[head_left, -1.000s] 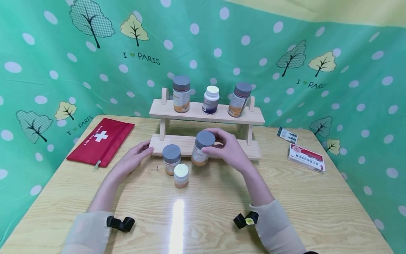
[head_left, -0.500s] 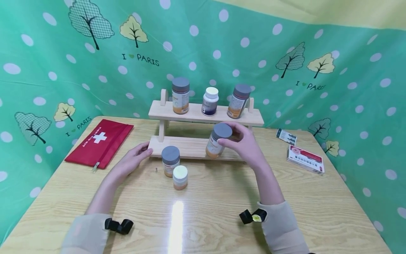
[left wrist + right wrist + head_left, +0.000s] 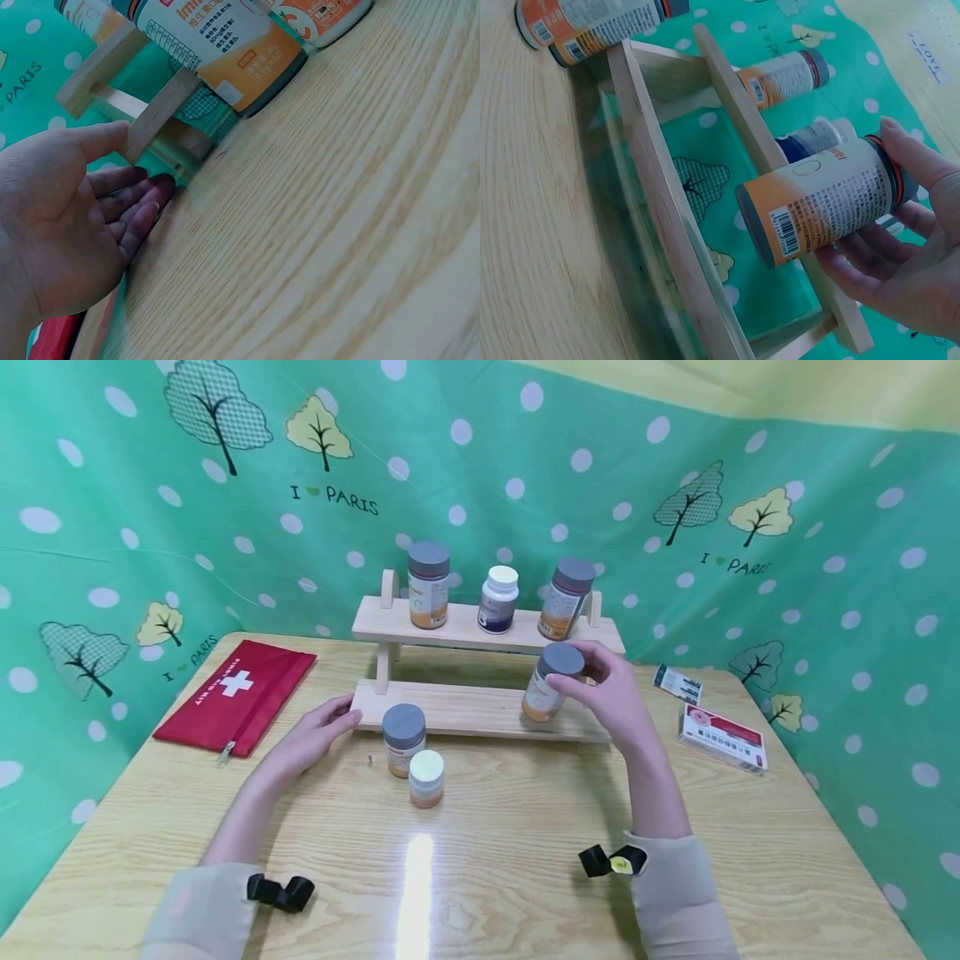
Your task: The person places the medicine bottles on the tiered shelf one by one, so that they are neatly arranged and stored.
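Shifting rightward since the earlier frames, the held jar point(image 3: 540, 697) is now hovering near the right end of the lower shelf point(image 3: 465, 708), and the right hand point(image 3: 611, 693) is travelling with it. That hand is grasping the jar round its grey cap and upper body, thumb on the near side, and the jar is leaning slightly; its base is showing apart from the plank in the right wrist view. The left hand point(image 3: 318, 735) is staying at the shelf's left end, its thumb touching the wood and its other fingers relaxing in a loose bend. In front of the shelf, a shorter grey-capped jar point(image 3: 405, 747) and a small white-capped jar point(image 3: 427, 785) are standing close together on the table point(image 3: 510, 843). Above, the upper shelf point(image 3: 462, 618) is bearing a left grey-capped jar point(image 3: 429, 597), a white-capped bottle point(image 3: 498, 602) and a right grey-capped jar point(image 3: 558, 606). Farther out, a red pouch point(image 3: 247, 710) is lying on the left, while a small packet point(image 3: 678, 683) and a red-and-white box point(image 3: 720, 739) are lying on the right. Behind everything, a green dotted curtain point(image 3: 480, 468) is hanging.
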`<state>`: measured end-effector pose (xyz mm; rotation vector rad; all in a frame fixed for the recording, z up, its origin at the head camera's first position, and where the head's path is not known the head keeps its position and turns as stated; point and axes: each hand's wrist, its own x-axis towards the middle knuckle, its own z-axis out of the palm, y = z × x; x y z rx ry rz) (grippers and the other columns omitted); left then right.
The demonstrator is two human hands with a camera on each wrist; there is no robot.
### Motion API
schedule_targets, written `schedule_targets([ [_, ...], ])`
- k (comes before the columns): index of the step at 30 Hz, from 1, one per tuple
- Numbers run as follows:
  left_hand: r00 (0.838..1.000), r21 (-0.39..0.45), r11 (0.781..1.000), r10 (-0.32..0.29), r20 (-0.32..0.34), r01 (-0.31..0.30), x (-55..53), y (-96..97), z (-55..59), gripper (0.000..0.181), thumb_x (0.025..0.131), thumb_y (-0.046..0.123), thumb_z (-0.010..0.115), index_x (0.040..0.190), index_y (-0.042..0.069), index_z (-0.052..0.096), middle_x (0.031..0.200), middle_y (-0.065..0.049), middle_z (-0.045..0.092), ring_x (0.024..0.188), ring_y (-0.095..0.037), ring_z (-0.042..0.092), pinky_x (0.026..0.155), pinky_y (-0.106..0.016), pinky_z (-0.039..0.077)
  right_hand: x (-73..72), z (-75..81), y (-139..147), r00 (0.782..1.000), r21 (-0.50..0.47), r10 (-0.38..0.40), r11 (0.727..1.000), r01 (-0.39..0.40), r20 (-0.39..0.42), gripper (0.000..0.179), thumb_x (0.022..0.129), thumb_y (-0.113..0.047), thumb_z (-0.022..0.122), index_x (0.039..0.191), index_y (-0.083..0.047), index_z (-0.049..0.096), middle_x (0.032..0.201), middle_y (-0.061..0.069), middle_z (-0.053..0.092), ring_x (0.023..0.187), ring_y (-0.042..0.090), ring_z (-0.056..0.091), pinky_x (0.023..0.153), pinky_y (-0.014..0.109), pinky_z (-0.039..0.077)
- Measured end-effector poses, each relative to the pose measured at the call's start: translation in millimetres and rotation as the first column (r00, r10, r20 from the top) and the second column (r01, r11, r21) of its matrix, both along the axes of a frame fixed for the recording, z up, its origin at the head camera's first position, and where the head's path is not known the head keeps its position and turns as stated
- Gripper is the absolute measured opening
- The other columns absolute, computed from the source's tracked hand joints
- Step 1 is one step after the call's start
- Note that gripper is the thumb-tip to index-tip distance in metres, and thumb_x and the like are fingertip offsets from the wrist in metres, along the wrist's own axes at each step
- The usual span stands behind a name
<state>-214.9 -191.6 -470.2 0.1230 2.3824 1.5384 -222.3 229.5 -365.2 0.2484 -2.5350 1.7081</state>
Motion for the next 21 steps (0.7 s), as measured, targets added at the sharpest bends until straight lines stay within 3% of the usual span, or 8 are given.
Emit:
schedule_targets([
  [12,1.0,-0.004,1.0,-0.008,0.003,0.008,-2.9,-1.3,0.6,0.083,0.105,0.053,0.049,0.165,0.006,0.017,0.168,-0.025,0.025,0.157,-0.045,0.02,0.127,-0.064,0.022,-3.6,-5.7,7.8,0.997,0.008,-0.053,0.999,0.052,0.06,0.056,0.089,-0.031,0.082,0.137,-0.015,0.061,0.124,-0.003,0.061,0.111,0.018,0.055,0.091,0.025,0.048],
  [21,1.0,-0.009,1.0,-0.019,0.007,0.019,-8.8,-4.2,1.2,0.082,0.106,0.053,0.049,0.165,0.006,0.017,0.168,-0.025,0.026,0.157,-0.044,0.021,0.127,-0.064,0.021,-8.7,-8.4,6.6,0.991,0.036,-0.077,0.997,0.073,0.11,0.06,0.088,-0.034,0.083,0.139,-0.014,0.059,0.126,0.001,0.059,0.111,0.02,0.054,0.094,0.026,0.047],
])
